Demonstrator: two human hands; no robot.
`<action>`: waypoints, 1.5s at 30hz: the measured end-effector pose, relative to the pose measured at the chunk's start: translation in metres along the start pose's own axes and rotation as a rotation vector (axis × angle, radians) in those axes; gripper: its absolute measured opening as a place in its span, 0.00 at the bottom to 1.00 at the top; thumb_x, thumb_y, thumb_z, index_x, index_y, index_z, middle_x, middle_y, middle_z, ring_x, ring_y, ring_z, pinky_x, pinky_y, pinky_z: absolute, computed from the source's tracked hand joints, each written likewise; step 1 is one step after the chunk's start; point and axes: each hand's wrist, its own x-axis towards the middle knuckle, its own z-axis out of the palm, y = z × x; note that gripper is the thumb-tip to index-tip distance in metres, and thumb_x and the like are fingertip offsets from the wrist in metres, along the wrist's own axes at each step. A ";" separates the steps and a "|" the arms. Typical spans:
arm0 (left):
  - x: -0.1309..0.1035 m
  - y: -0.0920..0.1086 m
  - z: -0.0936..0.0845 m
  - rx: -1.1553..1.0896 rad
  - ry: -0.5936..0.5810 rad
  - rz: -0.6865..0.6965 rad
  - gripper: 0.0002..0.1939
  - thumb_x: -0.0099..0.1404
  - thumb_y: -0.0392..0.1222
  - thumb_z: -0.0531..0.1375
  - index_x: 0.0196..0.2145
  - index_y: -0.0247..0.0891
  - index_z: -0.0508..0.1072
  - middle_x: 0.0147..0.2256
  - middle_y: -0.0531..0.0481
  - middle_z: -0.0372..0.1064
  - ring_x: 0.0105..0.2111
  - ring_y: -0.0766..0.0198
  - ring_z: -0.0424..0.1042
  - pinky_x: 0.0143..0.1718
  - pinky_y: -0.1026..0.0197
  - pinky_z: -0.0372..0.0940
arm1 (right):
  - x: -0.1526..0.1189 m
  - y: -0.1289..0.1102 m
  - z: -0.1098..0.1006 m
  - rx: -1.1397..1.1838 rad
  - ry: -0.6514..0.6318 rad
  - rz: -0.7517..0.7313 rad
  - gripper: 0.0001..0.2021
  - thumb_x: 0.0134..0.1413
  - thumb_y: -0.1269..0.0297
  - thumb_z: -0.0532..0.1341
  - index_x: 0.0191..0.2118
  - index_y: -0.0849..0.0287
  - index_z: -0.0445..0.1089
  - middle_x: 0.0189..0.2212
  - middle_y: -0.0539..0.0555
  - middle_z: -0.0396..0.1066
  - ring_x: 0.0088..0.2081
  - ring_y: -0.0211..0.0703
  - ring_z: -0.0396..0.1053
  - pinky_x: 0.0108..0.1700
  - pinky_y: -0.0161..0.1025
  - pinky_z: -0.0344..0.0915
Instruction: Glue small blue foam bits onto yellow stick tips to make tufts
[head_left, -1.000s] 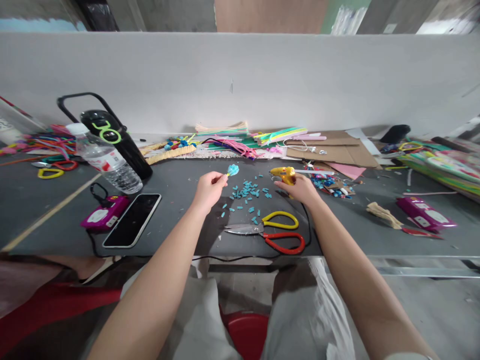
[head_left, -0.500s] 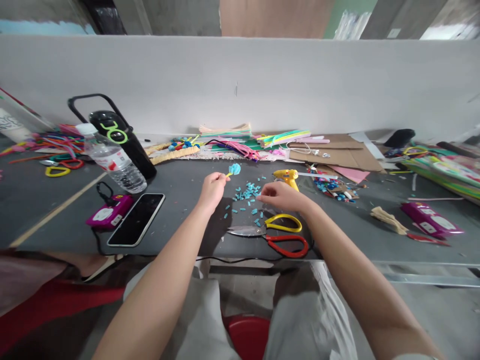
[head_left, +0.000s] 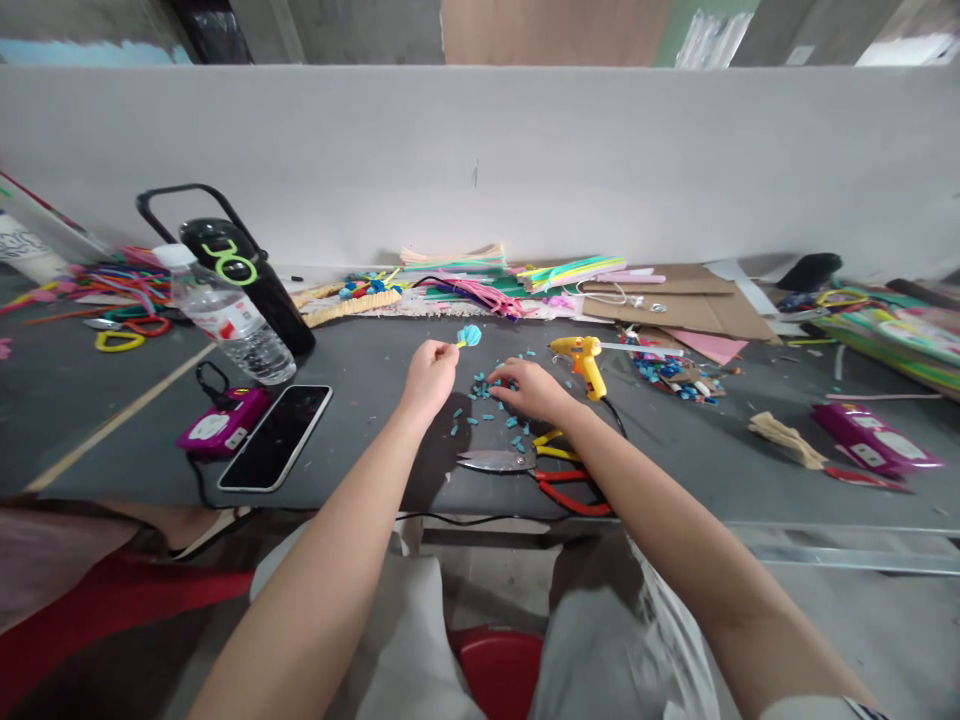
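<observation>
My left hand [head_left: 433, 380] pinches the yellow stem of a small blue flower-like piece [head_left: 469, 335], whose ribbed blue head sticks out past the fingertips. Over the loose pile of short blue cut pieces [head_left: 480, 390] my right hand [head_left: 529, 388] is lowered, thumb and fingers bent together at the pile. Whether a blue piece is between these fingertips is hidden. Scissors [head_left: 499, 460] with one yellow and one red handle lie below the pile, partly covered by my right forearm. To the right of that hand rests a yellow glue gun [head_left: 581, 360] with a clear glue stick in its back.
At left are a phone [head_left: 276, 438], a purple power strip [head_left: 225, 420], a water bottle [head_left: 236, 325] and a black flask [head_left: 259, 280]. Bundled pipe cleaners [head_left: 574, 272] and cardboard [head_left: 675, 305] line the back. Another purple power strip [head_left: 874, 438] sits at right.
My right hand has moved left, from the pile's right edge onto the blue pieces, its forearm now covering part of the scissors' handles. The left hand stays nearly still with the flower-like piece.
</observation>
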 end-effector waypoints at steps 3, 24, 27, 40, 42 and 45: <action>0.000 -0.002 0.001 0.017 -0.012 0.011 0.09 0.64 0.44 0.58 0.30 0.37 0.70 0.25 0.52 0.65 0.23 0.67 0.61 0.27 0.64 0.57 | 0.001 0.000 0.002 -0.009 -0.004 0.016 0.06 0.58 0.64 0.64 0.39 0.57 0.78 0.37 0.54 0.73 0.36 0.41 0.69 0.41 0.37 0.61; -0.007 0.000 0.005 -0.101 -0.114 -0.014 0.15 0.68 0.49 0.57 0.28 0.36 0.69 0.19 0.55 0.59 0.19 0.70 0.56 0.22 0.66 0.52 | 0.001 0.004 -0.005 0.410 0.217 0.073 0.11 0.56 0.64 0.60 0.42 0.59 0.76 0.34 0.55 0.77 0.36 0.44 0.72 0.41 0.42 0.67; -0.010 0.002 0.007 -0.136 -0.126 -0.026 0.15 0.69 0.48 0.56 0.28 0.36 0.67 0.18 0.56 0.58 0.17 0.72 0.54 0.21 0.68 0.50 | 0.000 -0.003 -0.006 0.602 0.192 0.111 0.08 0.53 0.61 0.64 0.37 0.59 0.75 0.32 0.55 0.78 0.32 0.44 0.73 0.38 0.42 0.69; -0.031 0.001 0.045 -0.400 -0.167 -0.070 0.18 0.73 0.49 0.53 0.27 0.38 0.60 0.19 0.57 0.56 0.16 0.74 0.53 0.17 0.69 0.47 | 0.000 -0.026 -0.003 0.930 0.298 0.044 0.17 0.47 0.49 0.72 0.31 0.59 0.76 0.27 0.52 0.76 0.29 0.40 0.71 0.34 0.39 0.67; -0.033 -0.002 0.049 -0.411 -0.167 -0.067 0.18 0.73 0.50 0.54 0.28 0.38 0.60 0.20 0.57 0.57 0.16 0.73 0.54 0.18 0.69 0.48 | -0.001 -0.026 -0.002 0.961 0.324 0.047 0.16 0.47 0.50 0.72 0.31 0.59 0.77 0.27 0.52 0.76 0.29 0.40 0.71 0.35 0.39 0.68; -0.034 -0.004 0.052 -0.422 -0.163 -0.053 0.17 0.74 0.50 0.54 0.29 0.38 0.61 0.20 0.57 0.58 0.17 0.73 0.55 0.18 0.68 0.49 | -0.002 -0.028 -0.001 0.986 0.334 0.042 0.15 0.48 0.51 0.72 0.31 0.59 0.77 0.26 0.52 0.76 0.29 0.41 0.72 0.35 0.40 0.70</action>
